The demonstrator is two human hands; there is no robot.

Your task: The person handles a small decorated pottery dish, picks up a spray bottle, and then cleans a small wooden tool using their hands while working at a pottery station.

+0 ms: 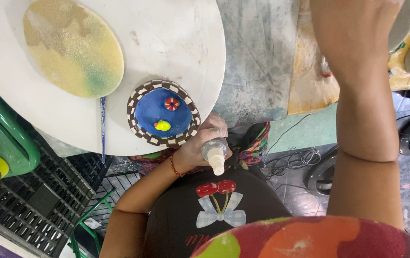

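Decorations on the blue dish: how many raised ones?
2. On the blue dish, a red-and-white flower sits near the upper middle and a yellow blob lies below it, toward the checkered rim. None looks hidden.

a big round white board (176, 43) is what i've got things on. a painted plate (163, 113), blue with a checkered brown and white rim, lies at its near edge. a flat yellowish sponge disc (73, 45) lies further in, and a thin blue brush (102, 125) lies between them, its end overhanging the edge.
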